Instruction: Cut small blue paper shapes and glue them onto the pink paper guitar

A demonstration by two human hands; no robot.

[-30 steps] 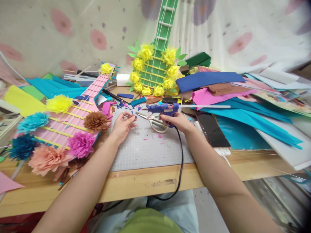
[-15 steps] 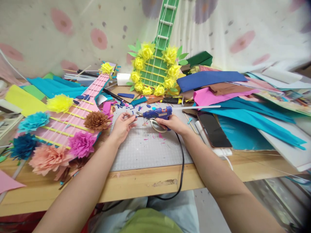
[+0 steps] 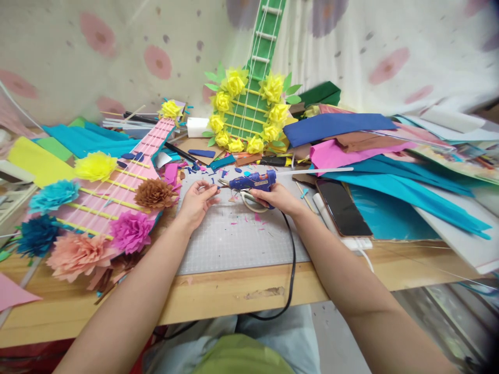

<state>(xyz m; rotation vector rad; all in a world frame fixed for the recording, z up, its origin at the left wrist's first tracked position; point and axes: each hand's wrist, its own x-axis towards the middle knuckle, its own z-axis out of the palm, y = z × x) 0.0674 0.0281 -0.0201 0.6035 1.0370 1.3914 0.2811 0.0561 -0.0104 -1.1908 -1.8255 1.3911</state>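
Note:
My right hand is wrapped round the handle of a blue glue gun, its nozzle pointing left. A long white glue stick sticks out of the gun's back, and a black cord hangs from its handle. My left hand pinches a small dark blue piece, perhaps paper, close to the nozzle; the fingers hide most of it. White-handled scissors lie on the cutting mat beneath the gun. To the left lies a pink paper guitar with several paper flowers on it.
A green paper guitar ringed with yellow flowers leans at the back. Coloured paper sheets pile up on the right, beside a phone. Paper scraps litter the mat. The wooden table's front edge runs below my forearms.
Both hands and the glue gun stay almost in place. The nozzle remains close to the small blue piece, and the view has shifted only slightly.

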